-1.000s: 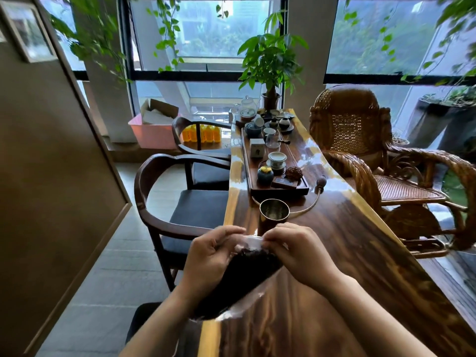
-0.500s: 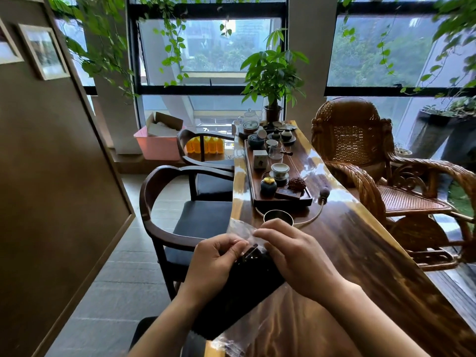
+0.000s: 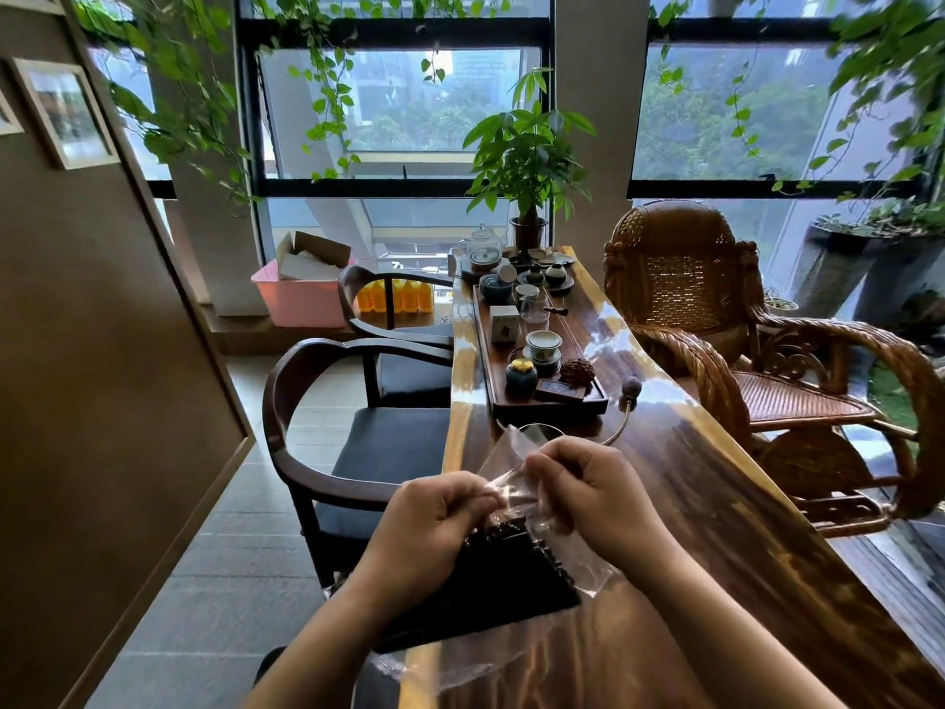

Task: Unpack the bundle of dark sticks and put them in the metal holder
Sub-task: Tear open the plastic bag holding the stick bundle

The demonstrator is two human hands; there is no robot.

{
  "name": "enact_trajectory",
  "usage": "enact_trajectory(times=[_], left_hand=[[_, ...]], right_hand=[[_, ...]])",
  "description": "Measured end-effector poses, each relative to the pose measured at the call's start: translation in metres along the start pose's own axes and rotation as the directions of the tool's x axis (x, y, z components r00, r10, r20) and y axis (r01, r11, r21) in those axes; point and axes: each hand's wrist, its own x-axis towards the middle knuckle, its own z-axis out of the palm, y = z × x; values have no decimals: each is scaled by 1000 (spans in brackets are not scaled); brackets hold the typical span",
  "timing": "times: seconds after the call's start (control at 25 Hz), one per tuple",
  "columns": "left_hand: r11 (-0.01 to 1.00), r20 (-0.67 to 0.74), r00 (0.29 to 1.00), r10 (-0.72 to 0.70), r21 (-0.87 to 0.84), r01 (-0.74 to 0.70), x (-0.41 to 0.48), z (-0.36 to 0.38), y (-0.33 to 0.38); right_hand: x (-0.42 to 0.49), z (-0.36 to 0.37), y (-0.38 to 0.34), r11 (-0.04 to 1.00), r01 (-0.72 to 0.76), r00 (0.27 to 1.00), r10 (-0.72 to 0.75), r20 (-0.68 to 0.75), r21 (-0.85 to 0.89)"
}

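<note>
A bundle of dark sticks (image 3: 503,580) in a clear plastic bag (image 3: 516,483) lies slanted over the near edge of the wooden table (image 3: 741,529). My left hand (image 3: 429,524) grips the bundle's upper left side through the bag. My right hand (image 3: 593,493) pinches the bag's open mouth and holds it up and apart from the stick ends. Only the rim of the metal holder (image 3: 537,430) shows, just beyond my hands; its body is hidden behind the plastic and my fingers.
A wooden tea tray (image 3: 549,401) with cups, jars and a teapot runs down the table beyond the holder. A thin hose with a bulb (image 3: 630,390) curves beside the tray. Dark wooden chairs (image 3: 327,452) stand left of the table, a wicker rocking chair (image 3: 716,324) to the right.
The bag's mouth has been pulled up and open, exposing the stick ends. My hands and the bundle sit lower in view and now hide most of the holder.
</note>
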Motion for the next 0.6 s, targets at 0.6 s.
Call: enact_trajectory(times=[0.6], left_hand=[[988,-52,989,-138,-73,134,-4,-11,-6]], right_hand=[[-16,-7,9,941,103,985,-140,-95,-322]])
